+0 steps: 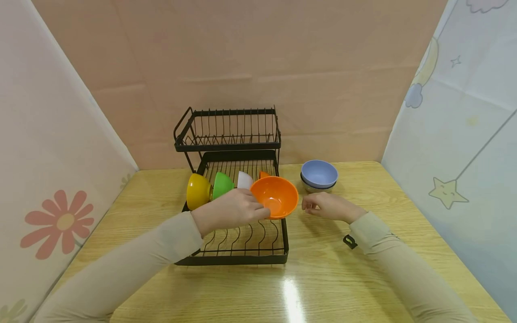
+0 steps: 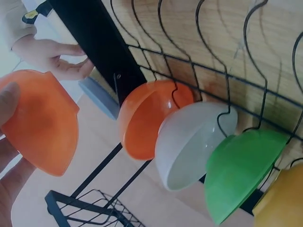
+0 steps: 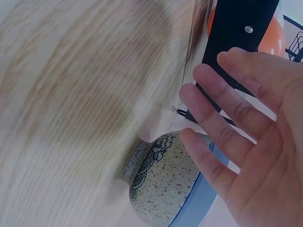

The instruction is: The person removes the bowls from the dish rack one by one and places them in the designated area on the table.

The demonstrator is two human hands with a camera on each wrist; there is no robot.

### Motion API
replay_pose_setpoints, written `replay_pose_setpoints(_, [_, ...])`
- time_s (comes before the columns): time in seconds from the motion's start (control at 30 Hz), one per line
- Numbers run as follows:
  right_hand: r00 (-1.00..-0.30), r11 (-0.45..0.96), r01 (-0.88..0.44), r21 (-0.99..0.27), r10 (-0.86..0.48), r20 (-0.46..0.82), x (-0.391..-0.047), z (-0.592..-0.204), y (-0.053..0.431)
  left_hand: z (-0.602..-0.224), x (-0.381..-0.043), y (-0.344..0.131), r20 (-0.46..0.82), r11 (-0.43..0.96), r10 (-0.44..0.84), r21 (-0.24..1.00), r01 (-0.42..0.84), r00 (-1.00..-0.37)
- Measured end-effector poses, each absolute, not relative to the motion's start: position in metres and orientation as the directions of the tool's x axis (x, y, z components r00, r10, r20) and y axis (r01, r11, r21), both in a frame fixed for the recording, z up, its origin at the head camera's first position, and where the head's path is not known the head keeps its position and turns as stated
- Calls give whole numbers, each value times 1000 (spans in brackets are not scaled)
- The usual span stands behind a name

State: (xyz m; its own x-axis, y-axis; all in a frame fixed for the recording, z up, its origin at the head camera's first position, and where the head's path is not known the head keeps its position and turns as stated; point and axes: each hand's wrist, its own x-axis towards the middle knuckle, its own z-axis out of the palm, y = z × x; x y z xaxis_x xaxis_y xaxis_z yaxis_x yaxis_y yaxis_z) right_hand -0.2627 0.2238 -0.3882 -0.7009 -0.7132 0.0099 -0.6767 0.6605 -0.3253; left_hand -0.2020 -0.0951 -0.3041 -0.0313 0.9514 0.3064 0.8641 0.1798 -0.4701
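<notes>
My left hand (image 1: 238, 208) grips an orange bowl (image 1: 280, 197) by its rim, over the right side of the black dish rack (image 1: 232, 259). In the left wrist view the thumb lies on one side of the held bowl. Several bowls stand tilted in a row in the lower rack: yellow (image 2: 279, 198), green (image 2: 241, 170), white (image 2: 196, 142) and another orange bowl (image 2: 142, 127). My right hand (image 1: 329, 206) holds nothing, its fingers loosely bent. Just beyond it, a blue bowl (image 1: 319, 172) sits in a speckled, patterned bowl (image 3: 163, 179).
An upper wire tier (image 1: 228, 146) rises at the back of the rack. A small black object with a green mark (image 1: 349, 242) is by the right sleeve. The wooden table (image 1: 226, 291) is bounded by a plain back cloth (image 1: 258, 67) and printed side panels.
</notes>
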Motion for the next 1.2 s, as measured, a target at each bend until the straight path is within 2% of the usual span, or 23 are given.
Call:
replay_pose_setpoints(0.43, [-713, 680, -663, -315, -701, -14, -263, -389, 222, -314, -204, -94, 297, 204, 952, -441, 874, -73])
replay_pose_setpoints(0.6, [-698, 661, -686, -305, -716, 20, -263, -389, 221, -315, -205, -94, 294, 213, 952, -449, 868, -81])
replay_pose_setpoints(0.8, [-671, 625, -733, -270, -729, 134, -263, -382, 218, -317, -207, -95, 300, 215, 951, -457, 863, -78])
replay_pose_setpoints(1.03, [-634, 612, -766, -196, -670, 386, -255, -361, 211, -319, -208, -96, 307, 218, 949, -465, 858, -75])
replay_pose_setpoints(1.2, [-576, 602, -788, -132, -644, 503, -247, -347, 205, -320, -210, -95, 306, 223, 949, -470, 854, -79])
